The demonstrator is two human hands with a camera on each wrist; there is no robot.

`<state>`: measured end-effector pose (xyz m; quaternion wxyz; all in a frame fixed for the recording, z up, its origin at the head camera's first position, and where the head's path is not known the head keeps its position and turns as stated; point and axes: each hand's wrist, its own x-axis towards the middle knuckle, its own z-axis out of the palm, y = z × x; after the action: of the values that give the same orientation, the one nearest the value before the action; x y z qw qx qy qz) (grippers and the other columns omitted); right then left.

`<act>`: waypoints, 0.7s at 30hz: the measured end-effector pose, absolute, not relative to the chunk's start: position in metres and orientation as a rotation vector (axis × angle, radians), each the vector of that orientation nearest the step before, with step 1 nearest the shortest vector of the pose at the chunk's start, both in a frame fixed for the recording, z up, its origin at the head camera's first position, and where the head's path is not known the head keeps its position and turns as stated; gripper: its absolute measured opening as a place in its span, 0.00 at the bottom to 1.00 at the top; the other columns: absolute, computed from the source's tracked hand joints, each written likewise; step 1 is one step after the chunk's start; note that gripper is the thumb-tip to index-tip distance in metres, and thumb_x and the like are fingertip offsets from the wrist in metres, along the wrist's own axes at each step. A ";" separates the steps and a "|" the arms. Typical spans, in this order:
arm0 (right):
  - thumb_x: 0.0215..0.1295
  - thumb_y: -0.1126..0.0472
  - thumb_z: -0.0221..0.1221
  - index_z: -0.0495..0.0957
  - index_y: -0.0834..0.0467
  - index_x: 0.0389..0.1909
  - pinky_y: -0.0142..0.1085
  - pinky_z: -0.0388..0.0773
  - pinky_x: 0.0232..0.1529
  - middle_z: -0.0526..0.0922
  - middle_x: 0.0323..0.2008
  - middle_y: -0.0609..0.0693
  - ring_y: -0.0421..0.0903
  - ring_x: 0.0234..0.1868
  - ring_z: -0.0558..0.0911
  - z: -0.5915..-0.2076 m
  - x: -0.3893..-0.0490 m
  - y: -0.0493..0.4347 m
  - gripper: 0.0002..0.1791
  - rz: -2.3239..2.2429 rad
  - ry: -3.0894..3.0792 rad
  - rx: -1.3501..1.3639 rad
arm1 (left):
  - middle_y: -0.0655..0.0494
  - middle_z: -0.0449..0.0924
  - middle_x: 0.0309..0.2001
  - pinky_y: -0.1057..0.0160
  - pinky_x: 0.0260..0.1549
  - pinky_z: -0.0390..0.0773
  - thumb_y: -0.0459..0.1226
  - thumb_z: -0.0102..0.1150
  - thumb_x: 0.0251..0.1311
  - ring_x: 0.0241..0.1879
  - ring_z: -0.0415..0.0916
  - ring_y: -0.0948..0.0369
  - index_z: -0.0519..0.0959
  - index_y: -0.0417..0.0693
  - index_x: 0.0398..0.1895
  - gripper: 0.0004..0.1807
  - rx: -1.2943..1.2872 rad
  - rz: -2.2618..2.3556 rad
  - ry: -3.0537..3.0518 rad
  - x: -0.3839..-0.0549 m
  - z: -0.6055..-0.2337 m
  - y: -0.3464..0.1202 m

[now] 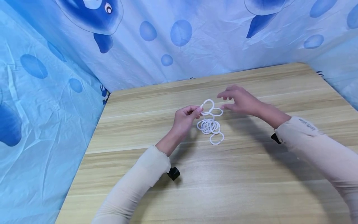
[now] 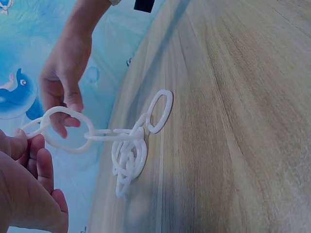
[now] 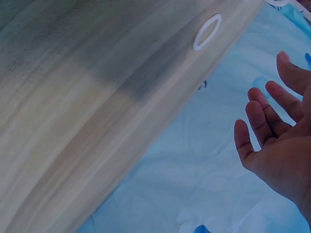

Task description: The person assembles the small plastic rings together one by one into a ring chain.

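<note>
A chain of white plastic rings (image 1: 211, 120) is gathered on the table, several of them overlapping in a small heap. My left hand (image 1: 184, 118) pinches one white ring between thumb and fingertips, lifting that end of the chain above the heap. From the held end, linked rings (image 2: 112, 138) run down to the pile in the left wrist view. One ring (image 2: 160, 111) lies out to the side of the heap. Close by on the right, my right hand (image 1: 240, 100) hovers with its fingers apart and loosely bent, holding nothing; in the right wrist view its palm (image 3: 286, 160) is bare.
The wooden table (image 1: 173, 199) spreads beneath both arms. Blue and white sheeting (image 1: 207, 49) with fish and bubble prints hangs behind its far edge and down the left side. A black wrist device (image 1: 174, 173) shows below the left cuff.
</note>
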<state>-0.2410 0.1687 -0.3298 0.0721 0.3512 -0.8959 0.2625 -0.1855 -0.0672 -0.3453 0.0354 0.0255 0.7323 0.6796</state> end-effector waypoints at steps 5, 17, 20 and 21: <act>0.53 0.66 0.69 0.80 0.62 0.52 0.49 0.71 0.39 0.81 0.36 0.58 0.57 0.40 0.77 -0.339 -0.247 0.170 0.22 0.735 -2.738 1.089 | 0.57 0.82 0.32 0.66 0.43 0.76 0.38 0.62 0.63 0.34 0.75 0.62 0.83 0.38 0.40 0.11 0.065 2.073 2.251 -0.185 -0.345 -0.069; 0.51 0.58 0.72 0.77 0.59 0.58 0.51 0.68 0.39 0.80 0.38 0.58 0.55 0.41 0.76 -0.359 -0.254 0.161 0.31 0.581 -2.848 1.099 | 0.58 0.81 0.31 0.48 0.53 0.73 0.37 0.62 0.62 0.32 0.74 0.63 0.83 0.37 0.39 0.10 0.066 2.063 2.254 -0.184 -0.345 -0.069; 0.50 0.57 0.72 0.74 0.60 0.60 0.50 0.67 0.38 0.77 0.35 0.57 0.54 0.39 0.73 -0.363 -0.255 0.158 0.34 0.523 -2.876 1.110 | 0.57 0.81 0.31 0.45 0.54 0.72 0.37 0.62 0.62 0.31 0.74 0.64 0.83 0.37 0.39 0.10 0.071 2.065 2.254 -0.184 -0.346 -0.069; 0.50 0.56 0.72 0.74 0.60 0.61 0.49 0.67 0.38 0.77 0.35 0.56 0.53 0.39 0.72 -0.364 -0.255 0.157 0.35 0.505 -2.887 1.113 | 0.57 0.81 0.31 0.46 0.54 0.73 0.37 0.62 0.62 0.31 0.74 0.64 0.83 0.37 0.39 0.10 0.074 2.062 2.256 -0.184 -0.346 -0.069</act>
<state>-0.2548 0.1572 -0.3643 0.0033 0.3549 -0.9209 0.1612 -0.1837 -0.0693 -0.3459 0.0421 0.0241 0.7373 0.6739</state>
